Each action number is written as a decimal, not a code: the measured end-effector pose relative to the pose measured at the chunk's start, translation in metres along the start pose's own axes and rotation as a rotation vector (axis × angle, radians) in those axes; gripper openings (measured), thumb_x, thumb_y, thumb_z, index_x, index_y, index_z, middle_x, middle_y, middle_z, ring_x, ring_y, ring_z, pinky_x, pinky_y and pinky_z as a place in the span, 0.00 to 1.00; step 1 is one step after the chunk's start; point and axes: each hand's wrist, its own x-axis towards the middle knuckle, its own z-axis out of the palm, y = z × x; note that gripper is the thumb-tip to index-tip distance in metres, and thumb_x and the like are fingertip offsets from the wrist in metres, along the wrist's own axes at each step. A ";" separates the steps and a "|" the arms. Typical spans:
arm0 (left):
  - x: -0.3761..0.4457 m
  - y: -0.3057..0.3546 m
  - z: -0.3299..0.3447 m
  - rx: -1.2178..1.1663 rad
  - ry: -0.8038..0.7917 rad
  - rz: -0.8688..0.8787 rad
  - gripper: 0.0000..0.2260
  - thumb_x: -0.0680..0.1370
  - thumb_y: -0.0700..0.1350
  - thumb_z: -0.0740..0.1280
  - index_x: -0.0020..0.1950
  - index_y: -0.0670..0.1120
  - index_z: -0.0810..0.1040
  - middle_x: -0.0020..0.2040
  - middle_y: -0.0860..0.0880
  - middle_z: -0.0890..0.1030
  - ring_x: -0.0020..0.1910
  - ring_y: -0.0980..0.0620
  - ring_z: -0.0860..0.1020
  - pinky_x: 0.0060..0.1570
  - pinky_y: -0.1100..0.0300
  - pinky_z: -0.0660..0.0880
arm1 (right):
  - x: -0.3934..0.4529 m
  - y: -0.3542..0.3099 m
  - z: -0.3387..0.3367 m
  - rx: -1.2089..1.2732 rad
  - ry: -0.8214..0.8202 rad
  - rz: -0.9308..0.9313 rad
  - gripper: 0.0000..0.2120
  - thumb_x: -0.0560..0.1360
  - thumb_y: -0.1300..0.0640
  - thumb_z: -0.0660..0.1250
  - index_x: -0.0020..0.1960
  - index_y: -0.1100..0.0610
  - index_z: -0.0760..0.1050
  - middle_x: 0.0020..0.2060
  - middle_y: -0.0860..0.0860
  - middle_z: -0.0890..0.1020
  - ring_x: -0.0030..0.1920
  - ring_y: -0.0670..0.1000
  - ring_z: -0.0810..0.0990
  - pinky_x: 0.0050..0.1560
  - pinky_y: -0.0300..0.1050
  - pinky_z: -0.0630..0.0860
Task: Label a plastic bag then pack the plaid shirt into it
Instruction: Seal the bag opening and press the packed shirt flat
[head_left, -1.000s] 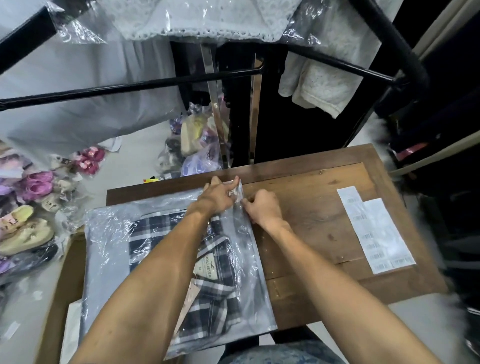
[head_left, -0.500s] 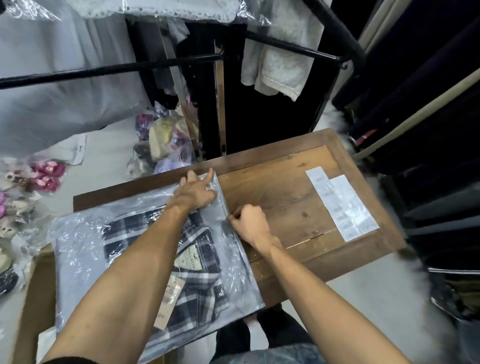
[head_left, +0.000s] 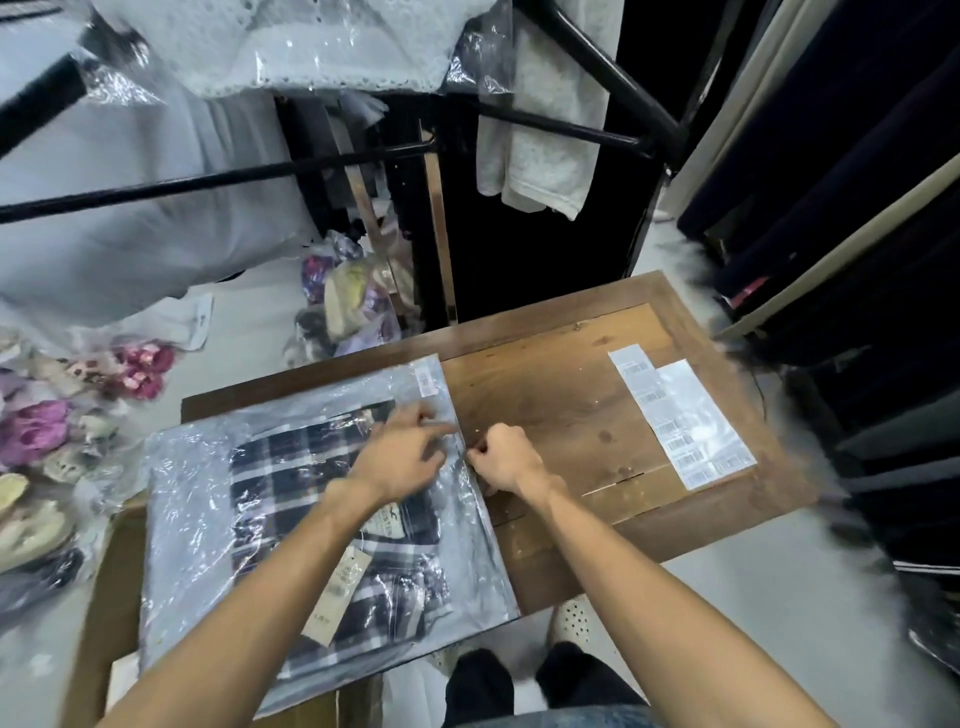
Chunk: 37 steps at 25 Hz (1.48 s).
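Observation:
The clear plastic bag (head_left: 187, 499) lies flat on the left half of the wooden table (head_left: 561, 384). The folded dark-and-white plaid shirt (head_left: 280, 467) is inside it, with a paper hang tag (head_left: 337, 587) showing. A small barcode label (head_left: 427, 382) sits at the bag's far right corner. My left hand (head_left: 402, 452) presses flat on the bag near its right edge, fingers spread. My right hand (head_left: 501, 460) pinches that right edge of the bag, about halfway along it.
Two sheets of barcode labels (head_left: 680, 421) lie on the table's right side. A black clothes rack (head_left: 363, 156) with hanging garments stands beyond the table. Bagged shoes (head_left: 47, 431) cover the floor at left. A cardboard box (head_left: 111, 587) sits under the bag's left end.
Both hands have slid along the bag's right edge from its far corner toward me. The barcode label at the corner is now uncovered. The camera has shifted.

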 end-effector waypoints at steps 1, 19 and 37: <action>-0.009 0.008 0.007 0.068 -0.080 -0.021 0.22 0.80 0.54 0.60 0.75 0.57 0.70 0.76 0.45 0.64 0.74 0.44 0.65 0.72 0.38 0.65 | 0.001 0.000 -0.003 -0.012 -0.011 -0.008 0.15 0.79 0.54 0.67 0.46 0.66 0.83 0.43 0.63 0.87 0.45 0.60 0.87 0.49 0.48 0.82; 0.033 0.036 0.022 0.209 -0.252 -0.207 0.39 0.76 0.68 0.62 0.82 0.60 0.47 0.83 0.48 0.39 0.82 0.45 0.43 0.78 0.37 0.43 | -0.049 0.052 -0.032 -0.135 -0.062 -0.044 0.14 0.77 0.53 0.66 0.41 0.60 0.86 0.37 0.58 0.88 0.40 0.59 0.88 0.48 0.52 0.85; 0.041 0.034 0.011 0.068 -0.097 -0.193 0.35 0.73 0.69 0.66 0.78 0.62 0.64 0.80 0.49 0.57 0.78 0.44 0.54 0.76 0.43 0.56 | -0.073 0.057 -0.046 -0.408 -0.250 -0.129 0.08 0.69 0.58 0.74 0.48 0.59 0.85 0.45 0.56 0.88 0.46 0.58 0.87 0.48 0.47 0.83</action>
